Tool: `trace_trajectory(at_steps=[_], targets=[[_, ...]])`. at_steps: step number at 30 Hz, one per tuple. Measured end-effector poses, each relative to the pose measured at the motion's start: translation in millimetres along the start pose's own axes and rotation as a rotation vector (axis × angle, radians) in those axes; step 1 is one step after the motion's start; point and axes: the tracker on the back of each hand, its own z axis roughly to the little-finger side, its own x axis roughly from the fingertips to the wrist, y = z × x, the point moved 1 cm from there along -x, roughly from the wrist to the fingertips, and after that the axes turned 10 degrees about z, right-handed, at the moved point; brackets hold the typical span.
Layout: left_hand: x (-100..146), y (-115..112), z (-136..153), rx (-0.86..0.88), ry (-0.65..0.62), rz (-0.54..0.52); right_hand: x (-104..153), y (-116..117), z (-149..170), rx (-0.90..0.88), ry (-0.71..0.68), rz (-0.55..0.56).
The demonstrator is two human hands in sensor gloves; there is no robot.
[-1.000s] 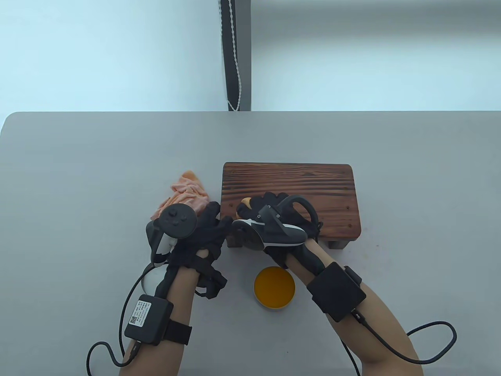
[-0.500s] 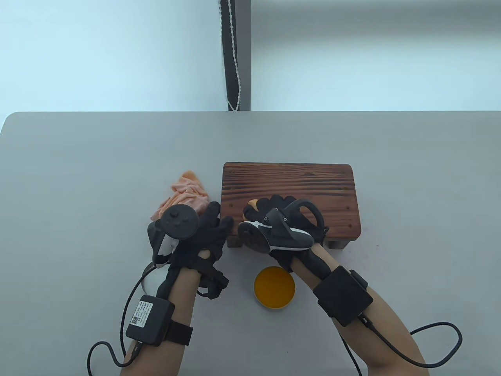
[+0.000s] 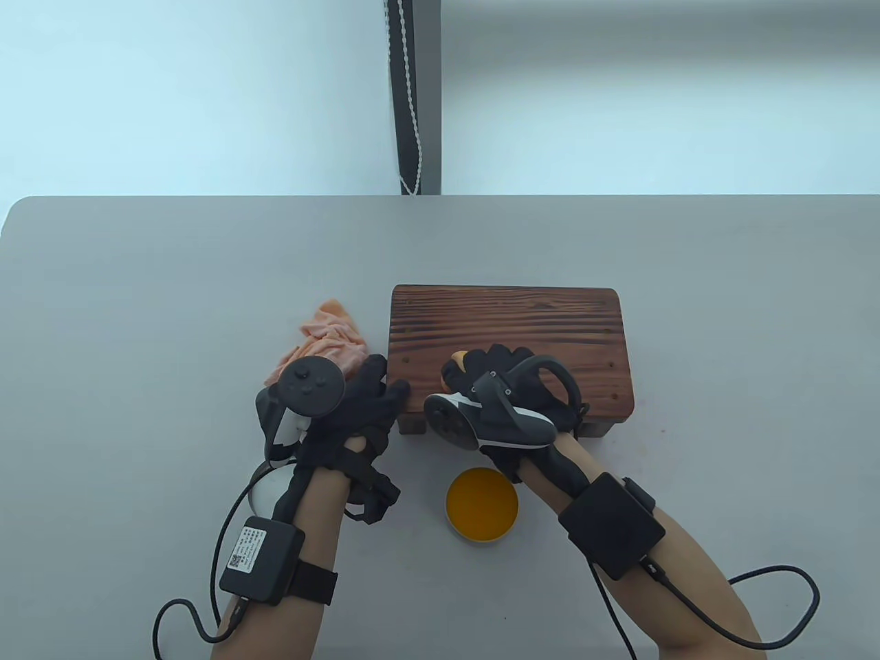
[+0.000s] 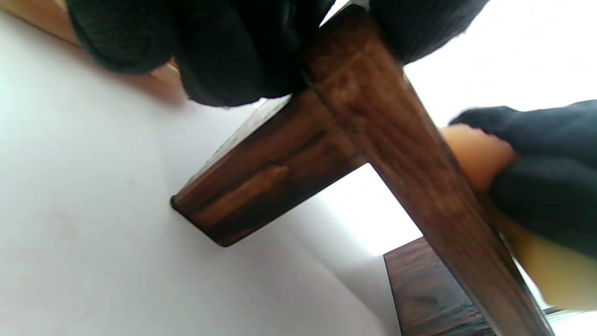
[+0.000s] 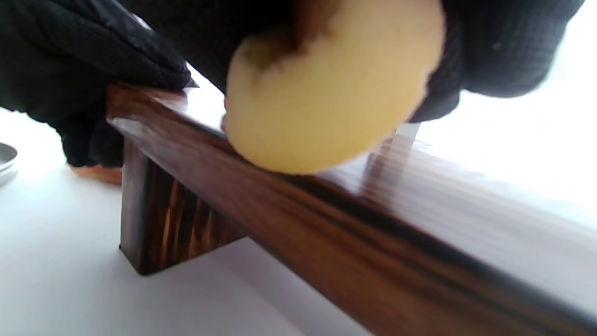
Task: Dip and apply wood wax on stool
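A dark wooden stool (image 3: 509, 347) is set on the grey bench (image 3: 137, 309), right of the middle. A yellow sponge (image 3: 457, 360) is held in the curled grip of the right hand (image 3: 509, 385) and is pressed flat on the stool's top near its front edge, towards the left half. In the right wrist view the sponge (image 5: 326, 93) is seen touching the glossy top just behind the front rail. The stool's front left corner is clasped by the left hand (image 3: 357, 405), with the thumb laid on the top edge and the fingers wrapped round the side above the leg (image 4: 261, 182). A round tin of orange wax (image 3: 482, 505) is placed on the bench just in front of the stool, between the two forearms. A crumpled peach cloth (image 3: 323, 340) lies just left of the stool, partly covered by the left hand's tracker. A metal lid (image 3: 265, 489) is partly hidden under the left wrist.
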Motion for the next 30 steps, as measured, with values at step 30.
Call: trace_trajectory(at_steps=[30], targets=[[1,0,-5,-0.034,0.000,-0.022,29,-6,3,-0.047,0.032,-0.038]])
